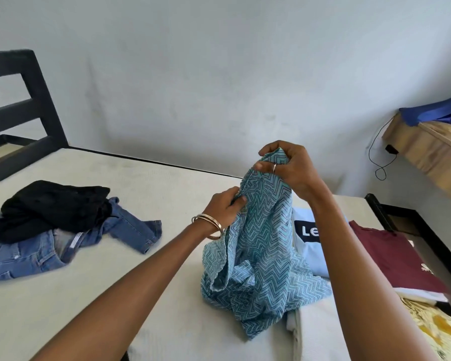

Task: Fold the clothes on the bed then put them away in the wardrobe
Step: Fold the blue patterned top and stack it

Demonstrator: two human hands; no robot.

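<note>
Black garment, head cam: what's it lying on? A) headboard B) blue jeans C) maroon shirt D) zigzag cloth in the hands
B: the black garment sits crumpled on top of the blue jeans at the left of the bed, away from both hands.

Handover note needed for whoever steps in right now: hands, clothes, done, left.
Left hand: pinches the edge of the teal zigzag-print cotton garment.
Right hand: grips the same garment's top, lifted; its lower part bunches on the white mattress.
Unfolded: black fabric garment heaped on blue denim jeans, left side of the bed.
Done: flat-folded light blue printed T-shirt and maroon T-shirt lie right of the teal garment.
Left: fold the teal, black and denim pieces, then carry all to the wardrobe, not in view.
</note>
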